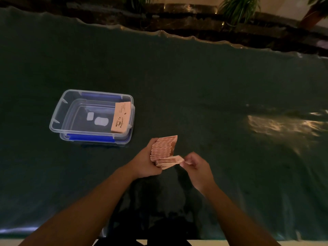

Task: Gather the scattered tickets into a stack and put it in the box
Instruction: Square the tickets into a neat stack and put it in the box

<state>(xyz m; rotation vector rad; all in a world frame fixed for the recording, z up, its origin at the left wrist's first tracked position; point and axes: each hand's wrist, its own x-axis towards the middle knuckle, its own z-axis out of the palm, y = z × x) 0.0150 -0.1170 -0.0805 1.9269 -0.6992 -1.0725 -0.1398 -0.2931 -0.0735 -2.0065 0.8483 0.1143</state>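
Note:
A fanned bundle of pink tickets (164, 148) stands on edge in my left hand (147, 164), just right of and nearer than the box. My right hand (197, 166) pinches the right end of a few tickets (173, 161) lying flat at the bottom of the bundle. The clear plastic box (58, 112) with blue latches stands open on the table to the left. A stack of pink tickets (121, 117) with a coffee-cup print leans against its right inner wall.
A dark green cloth (213, 95) covers the table, with a bright glare patch (284, 125) at the right. Beyond the far edge are a dark stone ledge (186, 22) and potted plants (237, 9).

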